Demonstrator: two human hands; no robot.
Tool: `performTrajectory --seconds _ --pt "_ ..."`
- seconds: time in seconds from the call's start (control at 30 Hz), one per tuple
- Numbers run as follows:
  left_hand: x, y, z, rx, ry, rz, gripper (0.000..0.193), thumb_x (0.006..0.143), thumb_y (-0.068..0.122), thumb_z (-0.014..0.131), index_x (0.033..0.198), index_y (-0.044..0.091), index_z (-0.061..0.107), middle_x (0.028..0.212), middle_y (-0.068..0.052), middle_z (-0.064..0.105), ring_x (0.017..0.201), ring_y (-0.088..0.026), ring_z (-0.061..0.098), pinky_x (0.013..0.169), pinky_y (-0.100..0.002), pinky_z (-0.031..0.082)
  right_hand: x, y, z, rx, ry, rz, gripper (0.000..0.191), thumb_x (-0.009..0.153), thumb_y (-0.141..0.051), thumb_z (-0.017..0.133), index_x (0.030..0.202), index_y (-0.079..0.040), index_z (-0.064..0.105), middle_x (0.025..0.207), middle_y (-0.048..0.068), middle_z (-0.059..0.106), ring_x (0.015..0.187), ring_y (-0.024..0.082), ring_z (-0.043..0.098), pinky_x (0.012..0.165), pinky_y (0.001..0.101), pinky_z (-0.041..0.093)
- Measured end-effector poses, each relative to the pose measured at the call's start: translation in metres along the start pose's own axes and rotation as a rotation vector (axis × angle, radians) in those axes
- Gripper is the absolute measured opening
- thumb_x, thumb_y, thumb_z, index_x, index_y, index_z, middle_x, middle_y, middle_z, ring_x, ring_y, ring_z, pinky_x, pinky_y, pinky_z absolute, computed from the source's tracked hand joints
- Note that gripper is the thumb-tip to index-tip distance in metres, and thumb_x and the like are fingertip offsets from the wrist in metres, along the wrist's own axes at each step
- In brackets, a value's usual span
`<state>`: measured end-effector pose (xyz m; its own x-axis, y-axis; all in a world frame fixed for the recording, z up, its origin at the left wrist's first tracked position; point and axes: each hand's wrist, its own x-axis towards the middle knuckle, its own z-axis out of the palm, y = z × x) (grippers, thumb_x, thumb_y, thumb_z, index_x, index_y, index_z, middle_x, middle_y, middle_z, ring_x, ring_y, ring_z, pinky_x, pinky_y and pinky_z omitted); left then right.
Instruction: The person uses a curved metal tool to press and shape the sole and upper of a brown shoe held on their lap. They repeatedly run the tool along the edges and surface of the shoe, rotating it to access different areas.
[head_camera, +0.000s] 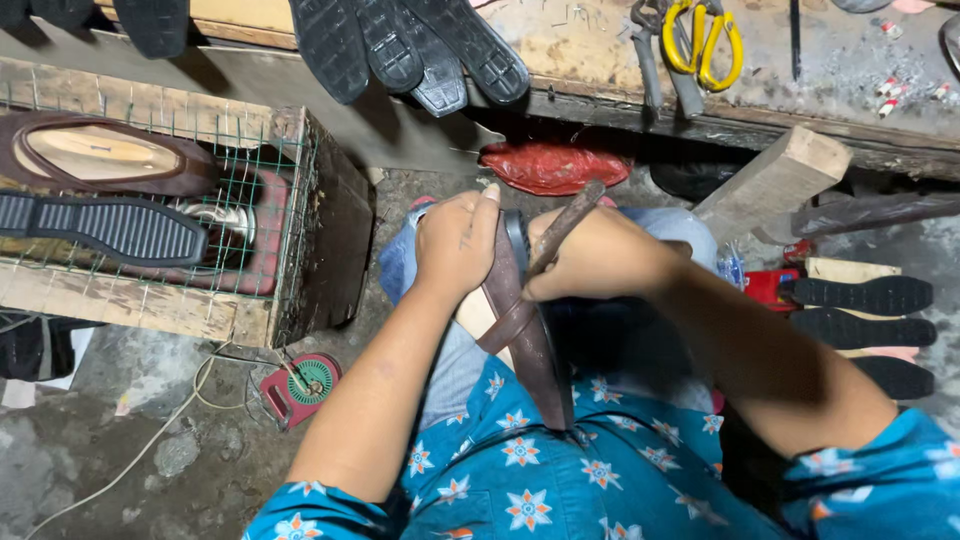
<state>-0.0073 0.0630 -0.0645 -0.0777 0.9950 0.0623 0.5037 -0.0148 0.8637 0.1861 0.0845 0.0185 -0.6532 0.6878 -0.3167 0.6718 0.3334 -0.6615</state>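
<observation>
Left hand (455, 245): clamped over brown leather shoe upper on wooden last (525, 330), braced on lap at frame centre for steadiness. Right hand (590, 262): closed on rusty metal-shafted tool (567, 226), angled against black sole edge (517, 235). Upper left: wire-mesh wooden crate (160, 200) holding ribbed soles. Upper right: yellow-handled scissors (705, 45) on tabletop (840, 70).

Brown leather shoe (528, 340) on edge across lap, thin stick tool (566, 226) against it
</observation>
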Motion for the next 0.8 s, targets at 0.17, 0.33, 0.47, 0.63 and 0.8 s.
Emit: performTrajectory --seconds 0.17,0.33,0.47,0.63,0.8 --pt "0.006 -0.008 0.000 0.105 -0.033 0.205 0.046 0.106 0.036 0.051 0.080 0.003 0.069 0.083 -0.022 0.068 0.081 -0.041 0.066 0.073 -0.048 0.049 -0.022 0.014 0.009 0.213 0.172 -0.146 0.022 0.077 -0.024 0.084 0.080 -0.005 0.072 0.077 0.005 0.068 0.071 0.015 0.066 0.063 0.0323 0.051" --pt "-0.007 -0.023 -0.019 -0.261 -0.385 -0.177 0.048 0.099 0.044 0.058 0.083 0.001 0.072 0.079 -0.009 0.071 0.078 -0.022 0.067 0.075 -0.036 0.053 -0.053 0.039 0.022 0.680 0.157 0.013 0.015 0.090 -0.017 0.071 0.097 -0.003 0.069 0.083 0.001 0.067 0.072 0.010 0.062 0.064 0.0273 0.052" --pt "-0.010 -0.026 -0.027 -0.283 -0.395 0.003 0.043 0.096 0.043 0.061 0.098 0.001 0.071 0.092 -0.007 0.071 0.090 -0.017 0.066 0.081 -0.033 0.051 -0.057 0.041 0.033 0.674 0.193 0.155 0.015 0.093 -0.021 0.069 0.098 -0.006 0.071 0.076 0.000 0.062 0.065 0.008 0.055 0.058 0.0262 0.046" --pt "-0.017 -0.023 -0.022 -0.198 -0.255 -0.009 0.046 0.098 0.043 0.060 0.092 -0.001 0.072 0.087 -0.012 0.071 0.086 -0.021 0.067 0.081 -0.034 0.051 -0.046 0.035 0.038 0.680 0.168 0.138 0.017 0.090 -0.021 0.075 0.091 -0.005 0.070 0.073 -0.002 0.065 0.061 0.007 0.054 0.053 0.0256 0.044" --pt "-0.020 -0.023 -0.018 -0.172 -0.150 0.031 0.042 0.097 0.040 0.063 0.093 -0.001 0.073 0.086 -0.014 0.072 0.083 -0.023 0.068 0.080 -0.035 0.052 -0.029 0.044 0.041 0.695 0.126 0.152 0.019 0.089 -0.022 0.076 0.091 -0.005 0.069 0.072 -0.001 0.065 0.056 0.007 0.052 0.049 0.0257 0.042"
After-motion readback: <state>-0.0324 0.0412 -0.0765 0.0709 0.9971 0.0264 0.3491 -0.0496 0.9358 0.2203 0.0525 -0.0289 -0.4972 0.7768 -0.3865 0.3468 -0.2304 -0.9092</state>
